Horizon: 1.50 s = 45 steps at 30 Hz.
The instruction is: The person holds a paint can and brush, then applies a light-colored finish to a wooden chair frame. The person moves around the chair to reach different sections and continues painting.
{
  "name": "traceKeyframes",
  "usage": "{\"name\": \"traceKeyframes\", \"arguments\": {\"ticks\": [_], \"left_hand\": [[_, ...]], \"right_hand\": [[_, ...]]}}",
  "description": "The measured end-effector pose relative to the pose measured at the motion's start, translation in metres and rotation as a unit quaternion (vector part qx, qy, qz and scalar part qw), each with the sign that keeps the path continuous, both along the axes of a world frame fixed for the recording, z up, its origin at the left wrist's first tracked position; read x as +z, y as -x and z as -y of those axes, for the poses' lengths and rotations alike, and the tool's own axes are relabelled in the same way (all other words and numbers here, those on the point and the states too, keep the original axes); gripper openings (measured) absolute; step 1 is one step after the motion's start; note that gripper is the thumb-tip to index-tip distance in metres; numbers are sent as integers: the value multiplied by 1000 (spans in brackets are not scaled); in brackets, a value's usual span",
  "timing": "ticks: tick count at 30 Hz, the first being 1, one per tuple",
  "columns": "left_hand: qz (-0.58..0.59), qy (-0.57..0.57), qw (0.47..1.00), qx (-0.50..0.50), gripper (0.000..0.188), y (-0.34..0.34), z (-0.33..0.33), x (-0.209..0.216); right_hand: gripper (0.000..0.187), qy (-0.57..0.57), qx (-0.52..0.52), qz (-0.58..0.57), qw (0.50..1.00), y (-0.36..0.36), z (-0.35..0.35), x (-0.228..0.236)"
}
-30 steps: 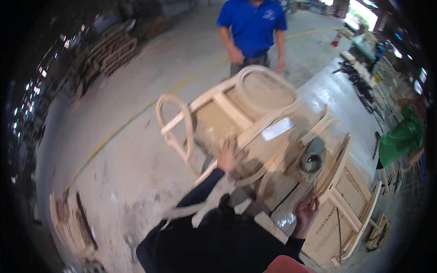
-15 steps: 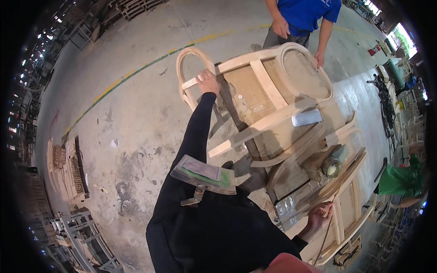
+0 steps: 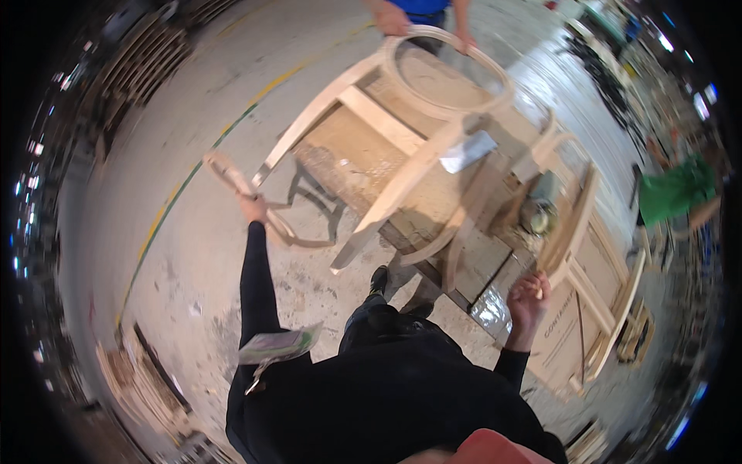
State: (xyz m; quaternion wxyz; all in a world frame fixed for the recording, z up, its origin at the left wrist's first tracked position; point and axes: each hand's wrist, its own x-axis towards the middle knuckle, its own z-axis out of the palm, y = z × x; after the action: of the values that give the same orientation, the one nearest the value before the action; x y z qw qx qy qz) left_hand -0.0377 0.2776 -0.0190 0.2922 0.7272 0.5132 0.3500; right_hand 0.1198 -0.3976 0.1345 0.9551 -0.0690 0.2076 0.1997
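Observation:
My left hand (image 3: 253,207), arm stretched out, is closed around a pale looped wooden frame piece (image 3: 282,232) and holds it beyond the left edge of the workbench (image 3: 325,166). It is blurred. On the bench lies a wooden chair frame (image 3: 382,120) with an oval back and two curved legs. Another person's hands (image 3: 393,19) hold the far side of its oval. My right hand (image 3: 529,298) is over the bench's right side with its fingers curled in a pinch. Anything small between them is too blurred to name. Beside it is a second wooden frame (image 3: 568,247).
A glass jar (image 3: 539,219) and a white sheet (image 3: 468,151) are on the bench. Cardboard (image 3: 556,340) lies under the right-hand frame. Wooden parts are stacked on the floor (image 3: 147,379) at left. A person in green (image 3: 680,189) is at far right.
My left hand has carried the looped piece left, away from the chair frame. My right hand has shifted up along the bench. The other person now has both hands at the oval. The view has turned.

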Motion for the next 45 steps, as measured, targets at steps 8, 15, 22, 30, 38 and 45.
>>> {"name": "traceKeyframes", "arguments": {"ticks": [8, 15, 22, 30, 38, 45], "left_hand": [[-27, -8, 999, -39, 58, 0, -19, -26], [-35, 2, 999, -26, 57, -10, -16, -7], [-90, 7, 996, -19, 61, -24, -13, -8], [-177, 23, 982, -54, 63, -20, -58, -55], [-43, -33, 998, -38, 67, -35, -6, -13], [-18, -16, 999, -31, 64, -54, -1, -4]], "right_hand": [[20, -82, -85, -90, 989, 6, -11, -13], [29, -130, -146, -110, 974, 15, -14, -73], [35, -140, -214, -237, 937, 4, -29, -111], [41, -207, -219, -212, 930, -9, -33, -165], [35, -160, -239, -174, 942, -20, -46, -167], [65, -189, -170, -195, 947, -16, -55, -155]]}}
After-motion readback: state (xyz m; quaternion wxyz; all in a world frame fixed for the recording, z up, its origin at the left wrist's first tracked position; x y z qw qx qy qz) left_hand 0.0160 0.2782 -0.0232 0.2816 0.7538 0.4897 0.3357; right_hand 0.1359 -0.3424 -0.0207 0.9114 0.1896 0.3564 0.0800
